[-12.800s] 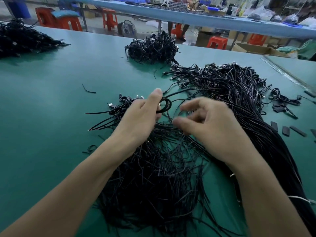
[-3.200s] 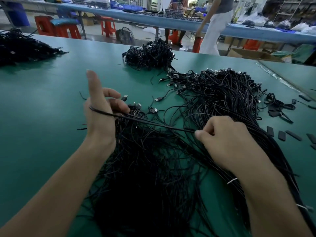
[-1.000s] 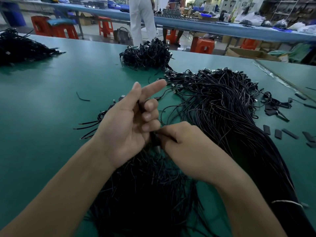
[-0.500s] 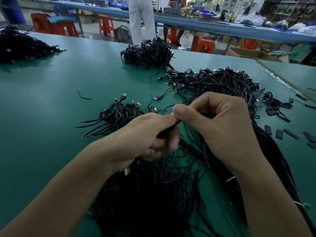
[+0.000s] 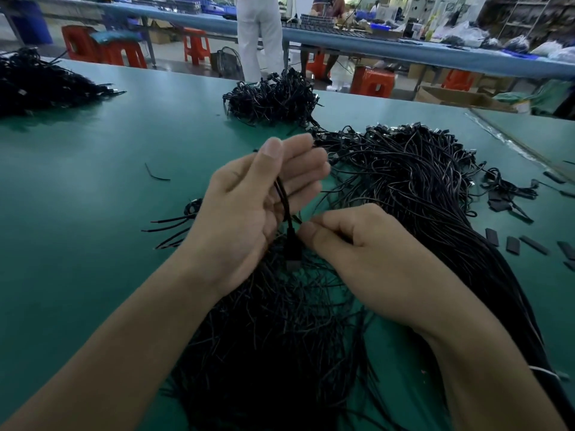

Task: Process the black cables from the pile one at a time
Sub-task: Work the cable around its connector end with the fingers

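Note:
Above the green table [image 5: 77, 213] my left hand [image 5: 242, 213] is raised with its fingers nearly straight. It holds one black cable [image 5: 284, 206] between thumb and fingers. The cable hangs down across the palm and ends in a dark plug [image 5: 292, 253]. My right hand [image 5: 367, 262] pinches the same cable just beside the plug with thumb and forefinger. Under both hands lies a loose pile of black cables [image 5: 280, 337]. A long, thick bundle of cables [image 5: 420, 188] stretches away to the right.
A heap of coiled cables [image 5: 273, 101] sits at the table's far edge, another heap [image 5: 40, 85] at far left. Finished cable ends [image 5: 174, 225] poke out left of my left hand. Short black sleeves [image 5: 510, 244] lie at right. A person [image 5: 259, 35] stands beyond the table.
My left hand has opened out and risen, so the cable now hangs down its palm. My right hand has dropped from above the left fist to beside the plug.

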`<state>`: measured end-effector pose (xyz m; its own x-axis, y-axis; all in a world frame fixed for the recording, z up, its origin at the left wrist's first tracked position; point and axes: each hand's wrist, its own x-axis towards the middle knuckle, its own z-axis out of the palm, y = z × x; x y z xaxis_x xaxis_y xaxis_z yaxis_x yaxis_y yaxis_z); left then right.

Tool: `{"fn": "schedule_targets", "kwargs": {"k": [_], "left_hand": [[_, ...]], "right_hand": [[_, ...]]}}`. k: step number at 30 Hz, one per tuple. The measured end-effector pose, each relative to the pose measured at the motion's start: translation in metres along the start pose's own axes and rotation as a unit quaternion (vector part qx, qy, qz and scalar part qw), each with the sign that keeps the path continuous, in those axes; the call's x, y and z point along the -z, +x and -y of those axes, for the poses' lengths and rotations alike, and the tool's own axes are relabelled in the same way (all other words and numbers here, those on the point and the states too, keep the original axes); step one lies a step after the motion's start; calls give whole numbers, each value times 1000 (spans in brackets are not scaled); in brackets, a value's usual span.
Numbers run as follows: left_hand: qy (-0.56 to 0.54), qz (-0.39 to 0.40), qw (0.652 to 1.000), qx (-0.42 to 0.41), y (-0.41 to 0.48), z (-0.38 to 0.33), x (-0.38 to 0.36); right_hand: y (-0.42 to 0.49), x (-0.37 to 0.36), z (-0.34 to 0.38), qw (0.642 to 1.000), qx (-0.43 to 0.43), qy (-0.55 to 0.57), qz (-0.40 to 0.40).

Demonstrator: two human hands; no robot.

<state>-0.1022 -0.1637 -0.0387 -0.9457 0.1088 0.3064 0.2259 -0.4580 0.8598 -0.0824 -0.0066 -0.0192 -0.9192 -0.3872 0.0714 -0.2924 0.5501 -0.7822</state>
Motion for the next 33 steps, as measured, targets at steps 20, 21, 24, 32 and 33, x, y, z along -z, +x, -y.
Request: {"fn": "schedule_targets", "kwargs": {"k": [20,21,24,32,33], "left_hand": [[-242,28,957,159,-4,-24,-10],[-224,-17,967,119,-3,-21,-10],[-37,-117,992,-8,0,-7,-5],[347,3,933,100,-7,2,-2],[272,23,951,145,-8,-2,-5]], "right_hand": [[3,-1,-8,995,-1,69,-66],[2,-3,-6,998,6,49,-40],[0,-7,1,999,19,15,25],[-1,2,2,993,108,-2,-36],[-1,4,0,991,116,35,-54]]}}
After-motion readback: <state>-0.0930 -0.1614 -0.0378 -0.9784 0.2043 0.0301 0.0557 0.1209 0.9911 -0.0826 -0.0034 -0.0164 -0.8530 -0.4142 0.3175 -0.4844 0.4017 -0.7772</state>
